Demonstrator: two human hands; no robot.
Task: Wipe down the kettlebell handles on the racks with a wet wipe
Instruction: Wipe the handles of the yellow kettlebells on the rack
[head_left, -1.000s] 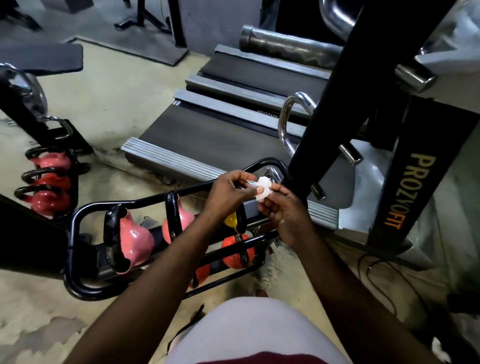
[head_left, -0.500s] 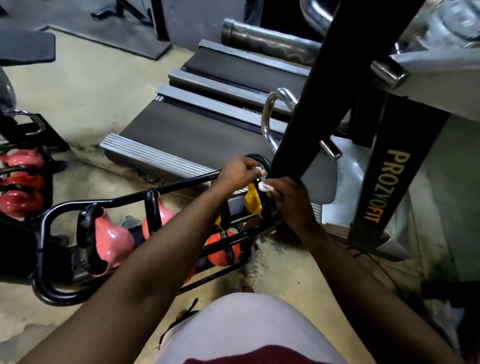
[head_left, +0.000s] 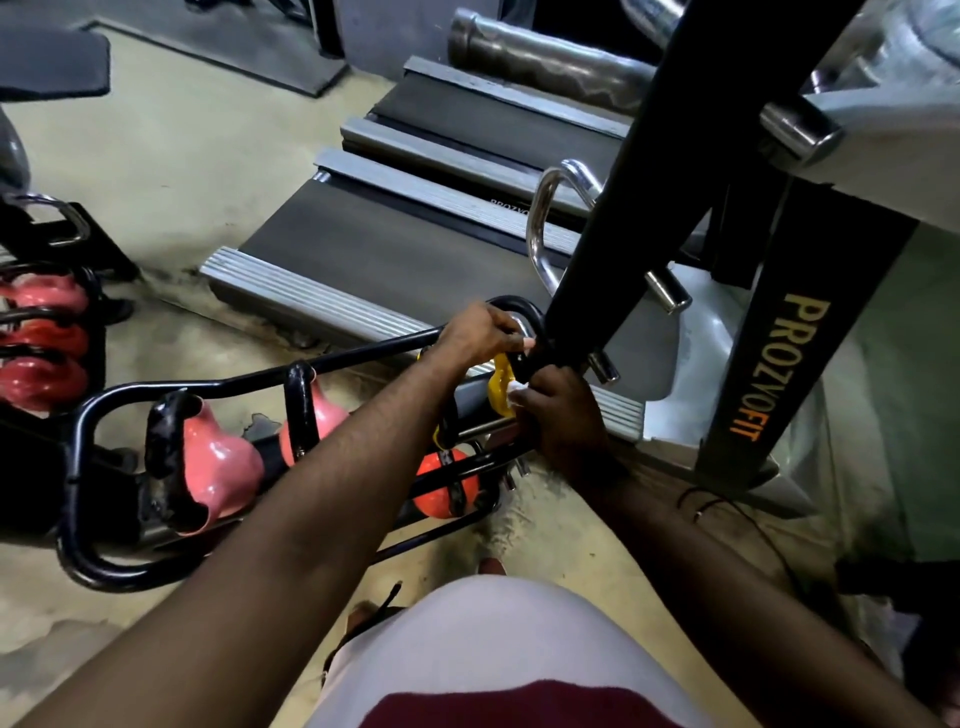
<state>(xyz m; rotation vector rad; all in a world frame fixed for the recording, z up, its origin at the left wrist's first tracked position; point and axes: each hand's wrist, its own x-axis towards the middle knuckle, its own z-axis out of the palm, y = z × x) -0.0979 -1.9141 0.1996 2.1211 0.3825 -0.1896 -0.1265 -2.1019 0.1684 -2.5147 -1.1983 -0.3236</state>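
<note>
Head view: right hand (head_left: 563, 410) presses wet wipe (head_left: 517, 388) against yellow kettlebell handle (head_left: 500, 384).

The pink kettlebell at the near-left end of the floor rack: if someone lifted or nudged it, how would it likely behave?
The pink kettlebell looks solid and bulbous, so probably heavy for its size. Its glossy coat may feel slippery, though the thick black handle offers a firm hold. It lies tilted against the rack's rail, so a nudge would likely rock it rather than roll it away.

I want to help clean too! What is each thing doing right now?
Left hand: gripping the rack's top bar.
Right hand: pressing the wet wipe on the yellow kettlebell.
Pink kettlebells: racked, untouched.
Orange kettlebell: racked lower, untouched.
</note>
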